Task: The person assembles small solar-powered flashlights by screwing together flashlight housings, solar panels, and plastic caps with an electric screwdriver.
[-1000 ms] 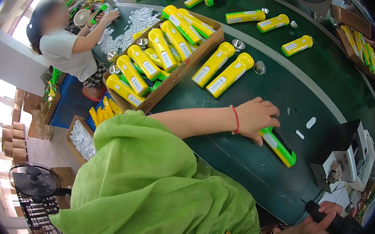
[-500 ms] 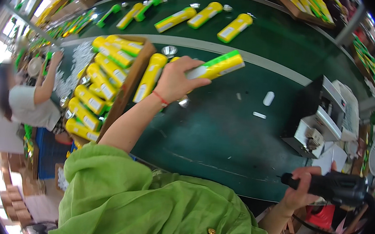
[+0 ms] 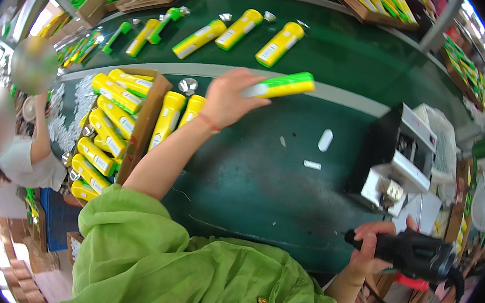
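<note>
My left hand (image 3: 228,100) is closed around one end of a yellow-and-green flashlight body (image 3: 287,85), held over the far part of the green bench (image 3: 240,174). Its free end points right. In my right hand (image 3: 370,248), near the bench's front edge, is a black electric screwdriver (image 3: 411,252) with its tip toward the left and a cable hanging from its back. Two yellow flashlights (image 3: 168,118) lie left of my left forearm, the second partly hidden by it. A silver reflector (image 3: 187,85) sits behind them.
A cardboard box (image 3: 150,113) of flashlights stands at left. Further flashlights (image 3: 280,44) lie on the conveyor (image 3: 345,56) behind. At right stands a black-and-silver machine (image 3: 396,157). Small white pieces (image 3: 325,140) lie mid-bench. Another person (image 3: 29,157) works at far left.
The whole view has shifted, moving the bench contents leftward in the picture. My left hand, with the flashlight, has moved right relative to the box. Both hands keep their holds.
</note>
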`<action>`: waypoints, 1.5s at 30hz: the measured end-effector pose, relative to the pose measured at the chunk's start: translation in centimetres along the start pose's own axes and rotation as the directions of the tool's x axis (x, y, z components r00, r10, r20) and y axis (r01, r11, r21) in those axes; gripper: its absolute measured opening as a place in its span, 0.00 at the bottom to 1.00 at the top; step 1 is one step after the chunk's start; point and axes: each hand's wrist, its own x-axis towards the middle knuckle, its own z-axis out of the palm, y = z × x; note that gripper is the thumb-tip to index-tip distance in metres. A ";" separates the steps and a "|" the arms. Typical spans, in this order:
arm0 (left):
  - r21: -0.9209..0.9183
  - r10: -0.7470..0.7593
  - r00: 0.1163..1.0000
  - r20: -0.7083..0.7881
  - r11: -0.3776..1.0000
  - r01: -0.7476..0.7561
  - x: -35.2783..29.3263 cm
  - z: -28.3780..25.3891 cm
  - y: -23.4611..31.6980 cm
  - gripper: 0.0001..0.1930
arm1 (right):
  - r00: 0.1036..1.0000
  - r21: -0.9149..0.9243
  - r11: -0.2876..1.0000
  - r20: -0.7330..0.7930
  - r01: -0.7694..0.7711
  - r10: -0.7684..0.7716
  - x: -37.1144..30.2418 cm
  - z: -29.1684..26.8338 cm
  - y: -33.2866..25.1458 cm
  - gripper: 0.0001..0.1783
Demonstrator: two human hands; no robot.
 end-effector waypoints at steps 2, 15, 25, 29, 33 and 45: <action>0.034 0.144 0.989 -0.020 0.989 -0.143 4.0 3.2 -0.5 0.21 | 1.000 -0.146 0.989 -0.028 -0.019 0.015 -0.5 -0.5 0.1 0.47; 0.505 -0.103 0.993 0.065 0.862 0.056 14.3 14.5 -3.0 0.46 | 0.999 -0.195 0.981 -0.051 0.004 -0.015 -0.5 -0.6 0.0 0.41; -0.020 -0.331 0.890 -0.313 0.939 0.342 6.4 5.2 -4.6 0.28 | 0.999 -0.104 0.993 0.001 0.052 -0.052 -0.3 -0.9 -0.2 0.39; -0.036 -0.087 0.856 -0.510 0.996 0.080 2.2 -1.6 0.7 0.27 | 0.997 -0.178 0.981 0.017 0.071 -0.069 -1.5 -2.4 -1.6 0.39; -0.336 -0.045 0.913 -0.406 0.936 -0.104 -1.7 -2.6 6.9 0.30 | 0.998 -0.122 0.992 0.054 0.042 -0.035 -1.5 -3.9 -1.9 0.40; -0.035 0.475 0.769 0.428 0.859 -0.511 -11.7 11.5 16.4 0.32 | 0.985 -0.428 0.888 0.047 0.170 -0.165 1.8 -9.0 -3.0 0.07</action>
